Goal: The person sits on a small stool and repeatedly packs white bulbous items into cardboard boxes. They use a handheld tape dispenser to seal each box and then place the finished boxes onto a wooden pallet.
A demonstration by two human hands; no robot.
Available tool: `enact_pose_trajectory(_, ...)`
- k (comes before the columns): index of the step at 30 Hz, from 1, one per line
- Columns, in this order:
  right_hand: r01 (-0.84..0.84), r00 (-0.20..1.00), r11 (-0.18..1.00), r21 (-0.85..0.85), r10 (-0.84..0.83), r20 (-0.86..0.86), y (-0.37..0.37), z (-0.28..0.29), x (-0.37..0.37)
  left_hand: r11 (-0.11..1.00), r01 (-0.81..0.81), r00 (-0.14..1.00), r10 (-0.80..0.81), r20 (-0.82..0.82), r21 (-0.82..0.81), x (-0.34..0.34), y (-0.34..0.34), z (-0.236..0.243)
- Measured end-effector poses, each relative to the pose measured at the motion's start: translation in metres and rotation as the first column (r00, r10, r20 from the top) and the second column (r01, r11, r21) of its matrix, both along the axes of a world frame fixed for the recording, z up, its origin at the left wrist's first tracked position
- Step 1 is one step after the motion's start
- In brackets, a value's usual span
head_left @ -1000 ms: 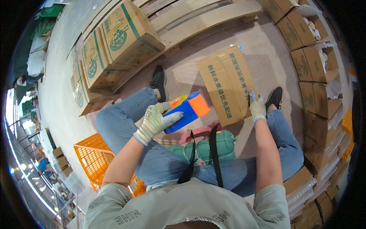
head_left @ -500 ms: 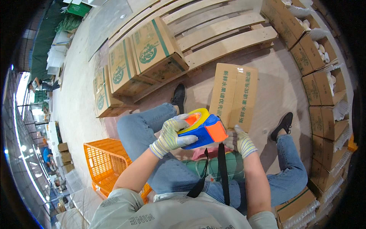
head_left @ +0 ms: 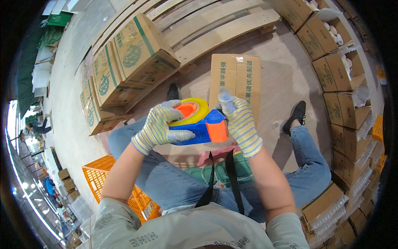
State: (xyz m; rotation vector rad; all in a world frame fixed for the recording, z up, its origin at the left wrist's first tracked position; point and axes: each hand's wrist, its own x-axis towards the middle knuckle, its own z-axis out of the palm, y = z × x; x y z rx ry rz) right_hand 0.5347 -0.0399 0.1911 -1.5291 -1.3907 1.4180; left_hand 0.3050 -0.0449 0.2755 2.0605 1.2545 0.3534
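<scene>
My left hand (head_left: 161, 130), in a striped glove, grips a blue tape dispenser (head_left: 192, 135) with orange parts and a yellow roll (head_left: 199, 106). My gloved right hand (head_left: 237, 118) is raised at the dispenser's right end, fingers partly curled against it; what they pinch, if anything, is hidden. Behind both hands, a closed cardboard box (head_left: 248, 74) with green print and a taped seam lies on the floor between my feet. Below the dispenser, between my legs, are a pink object (head_left: 211, 155) and a green bundle (head_left: 242, 174) with black straps across it.
A wooden pallet (head_left: 224, 31) carrying cartons (head_left: 137, 50) stands ahead and left. Open cartons with white contents (head_left: 331, 70) line the right side. An orange crate (head_left: 95, 174) sits beside my left leg. Other people (head_left: 39, 126) are at the far left.
My right hand has left the cardboard box and moved left and inward to the dispenser. The box sits more upright in view, and the dispenser has turned more level.
</scene>
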Motion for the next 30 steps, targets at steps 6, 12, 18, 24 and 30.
enact_pose_trajectory(6, 0.145, 0.929, 0.947, 0.288, -0.231, 0.290, 0.049, -0.098, 0.065, 0.957, -0.117, 0.847, -0.044, -0.529, -0.267, -0.019, 0.051, 0.011)
enact_pose_trajectory(12, 0.088, 0.279, 0.995, -0.057, 0.030, 0.960, 0.094, -0.160, 0.228, 0.914, -0.357, 0.518, 0.023, -0.855, -0.192, -0.074, 0.090, -0.002)
enact_pose_trajectory(18, 0.102, 0.461, 0.970, -0.218, 0.148, 0.875, 0.100, -0.262, 0.160, 0.935, -0.291, 0.395, -0.077, -0.916, -0.204, 0.009, 0.135, -0.161)
enact_pose_trajectory(24, 0.212, 0.754, 0.948, -0.236, -0.005, 0.657, 0.091, -0.296, 0.112, 0.899, -0.297, 0.516, -0.132, -0.846, -0.321, 0.060, 0.144, -0.278)
enact_pose_trajectory(30, 0.282, 0.893, 0.917, -0.283, -0.143, 0.426, 0.039, -0.346, 0.111, 0.827, -0.437, 0.384, -0.183, -0.905, -0.353, 0.062, 0.152, -0.308)
